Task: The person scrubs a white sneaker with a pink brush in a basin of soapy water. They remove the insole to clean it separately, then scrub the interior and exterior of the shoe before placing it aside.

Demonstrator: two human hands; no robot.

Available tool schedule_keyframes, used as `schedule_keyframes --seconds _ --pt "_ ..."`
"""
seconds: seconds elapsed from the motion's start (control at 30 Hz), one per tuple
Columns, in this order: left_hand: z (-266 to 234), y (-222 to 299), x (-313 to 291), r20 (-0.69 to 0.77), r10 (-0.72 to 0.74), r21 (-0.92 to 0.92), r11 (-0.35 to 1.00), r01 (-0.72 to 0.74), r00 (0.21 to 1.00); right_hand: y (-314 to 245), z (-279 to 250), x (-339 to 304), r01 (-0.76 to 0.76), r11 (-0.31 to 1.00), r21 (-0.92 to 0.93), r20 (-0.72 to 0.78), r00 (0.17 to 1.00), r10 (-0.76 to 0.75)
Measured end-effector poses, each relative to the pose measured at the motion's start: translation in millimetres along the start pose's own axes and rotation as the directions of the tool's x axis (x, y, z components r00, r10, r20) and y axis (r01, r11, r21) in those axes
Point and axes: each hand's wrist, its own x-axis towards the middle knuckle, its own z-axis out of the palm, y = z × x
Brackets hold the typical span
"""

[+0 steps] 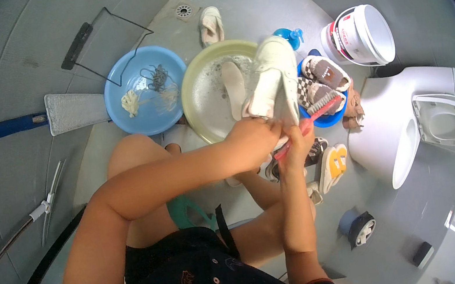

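A cream canvas shoe (273,70) is held up over the right side of a pale yellow-green basin (193,117). My left hand (255,142) is closed on its heel end. My right hand (298,142) grips the handle of a pink-red scrub brush (325,105), bristles turned up and away from the shoe, and meets the shoe's heel near my left fingers. Some fingers of both hands are hidden. Inside the basin, a light insole (234,85) lies in sudsy water. A similar cream shoe (211,25) rests on the floor beyond.
Left, a blue basin (116,108) holds pale laces, beside a flat mop (76,110). Right are a blue tub (327,121) of shoes, a blue bottle (293,37), a white bucket (362,36), a toilet (382,136), yellow shoes (334,164) and a small bin (358,228).
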Motion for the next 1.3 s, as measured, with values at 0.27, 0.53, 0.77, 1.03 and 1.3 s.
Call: schedule_keyframes --seconds 0.27,0.53,0.77,1.03,1.3 --pt "-27 8 -19 -0.03 -0.073 0.033 0.997 0.074 0.997 8 5 6 -0.032 0.999 -0.012 0.028 0.999 0.032" --pt "-60 -4 5 -0.469 0.129 0.244 0.97 -0.012 0.874 6 -13 17 -0.105 0.992 0.063 0.042 0.994 0.103" --pt "-93 -26 47 -0.69 0.145 0.147 0.987 -0.06 0.709 -3 -2 4 -0.114 0.988 0.103 0.115 0.988 0.102" --pt "-79 -121 74 -0.693 -0.55 -0.555 0.82 0.142 0.467 -8 1 -2 -0.082 0.996 0.025 0.137 0.987 0.078" --pt "-65 -9 0 -0.358 0.07 0.153 0.988 -0.016 0.931 8 -7 2 -0.284 0.949 0.139 0.134 0.955 0.266"
